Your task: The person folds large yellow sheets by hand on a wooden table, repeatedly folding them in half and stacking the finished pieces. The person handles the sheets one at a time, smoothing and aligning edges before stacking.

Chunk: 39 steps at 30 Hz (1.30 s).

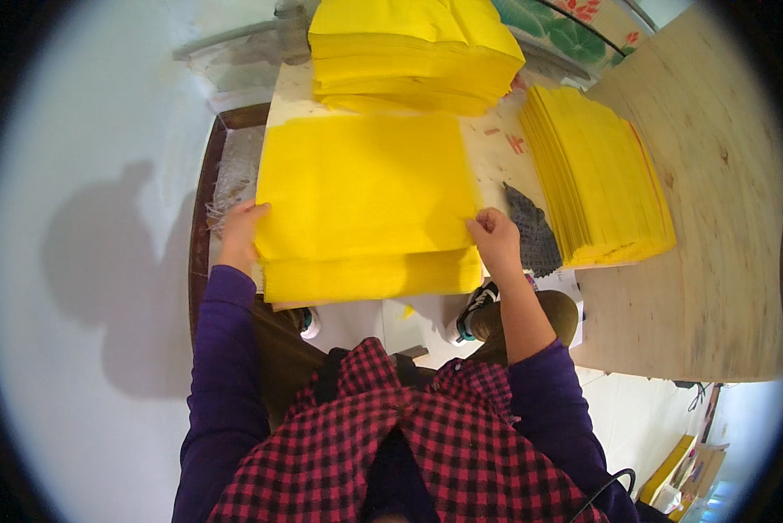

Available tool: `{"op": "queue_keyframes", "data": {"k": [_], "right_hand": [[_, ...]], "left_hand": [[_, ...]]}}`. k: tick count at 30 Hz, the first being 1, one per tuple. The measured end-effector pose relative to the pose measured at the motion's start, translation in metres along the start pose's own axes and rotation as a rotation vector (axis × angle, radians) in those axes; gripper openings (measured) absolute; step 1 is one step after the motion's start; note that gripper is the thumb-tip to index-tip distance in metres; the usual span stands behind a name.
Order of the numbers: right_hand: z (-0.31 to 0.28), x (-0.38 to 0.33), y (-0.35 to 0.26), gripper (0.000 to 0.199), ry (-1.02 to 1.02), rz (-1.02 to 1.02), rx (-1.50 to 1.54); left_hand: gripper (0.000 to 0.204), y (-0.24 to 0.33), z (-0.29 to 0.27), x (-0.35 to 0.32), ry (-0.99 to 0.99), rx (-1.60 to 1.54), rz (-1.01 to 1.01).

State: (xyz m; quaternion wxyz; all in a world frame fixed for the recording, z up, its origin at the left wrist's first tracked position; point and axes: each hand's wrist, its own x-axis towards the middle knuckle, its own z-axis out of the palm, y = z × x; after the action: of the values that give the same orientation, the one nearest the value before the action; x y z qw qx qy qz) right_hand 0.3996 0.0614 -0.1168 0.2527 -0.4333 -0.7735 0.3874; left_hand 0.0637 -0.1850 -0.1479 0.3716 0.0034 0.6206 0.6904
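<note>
A wide yellow sheet [365, 187], paper or thin cloth, spreads in front of me over more yellow sheets [370, 279] whose near strip shows below its edge. My left hand [241, 234] grips the sheet at its left edge, thumb on top and the other fingers mostly hidden. At the right edge, my right hand [496, 237] pinches the same sheet between thumb and curled fingers. A dark grey piece of cloth with a jagged edge [533, 231] lies just right of my right hand.
A tall yellow stack [413, 65] stands at the back of the pale table [487, 161]. To the right, another yellow stack [601, 179] leans in a fan beside a large wooden board [697, 200]. Small red scraps [515, 144] lie between them. A brown-framed tray [207, 192] borders the left.
</note>
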Motion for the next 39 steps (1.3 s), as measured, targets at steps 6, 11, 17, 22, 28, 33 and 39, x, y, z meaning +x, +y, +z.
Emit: {"op": "queue_keyframes", "data": {"k": [6, 11, 17, 22, 28, 33, 39], "right_hand": [[0.009, -0.012, 0.035, 0.021, 0.067, 0.178, 0.043], [0.013, -0.008, 0.043, 0.034, 0.071, 0.215, 0.052], [0.007, -0.007, 0.028, 0.038, -0.003, 0.286, 0.101], [0.005, -0.002, 0.019, 0.045, 0.020, 0.256, 0.022], [-0.005, 0.012, 0.029, 0.052, -0.107, 0.166, -0.261], [-0.012, 0.021, 0.036, 0.049, -0.193, 0.155, -0.291], [-0.007, 0.043, 0.036, 0.058, -0.056, 0.069, 0.082]], "left_hand": [[0.022, -0.008, 0.007, -0.003, -0.101, 0.038, 0.078], [0.023, -0.007, 0.006, -0.008, -0.089, 0.133, 0.200], [0.025, -0.002, 0.015, -0.013, 0.000, 0.246, 0.298], [0.028, 0.004, 0.018, -0.021, 0.079, 0.478, 0.380], [0.030, 0.006, 0.017, -0.021, 0.035, 0.450, 0.394], [0.035, 0.009, 0.018, -0.013, 0.030, 0.534, 0.376], [0.038, 0.007, 0.017, -0.003, 0.090, 0.545, 0.345]]}}
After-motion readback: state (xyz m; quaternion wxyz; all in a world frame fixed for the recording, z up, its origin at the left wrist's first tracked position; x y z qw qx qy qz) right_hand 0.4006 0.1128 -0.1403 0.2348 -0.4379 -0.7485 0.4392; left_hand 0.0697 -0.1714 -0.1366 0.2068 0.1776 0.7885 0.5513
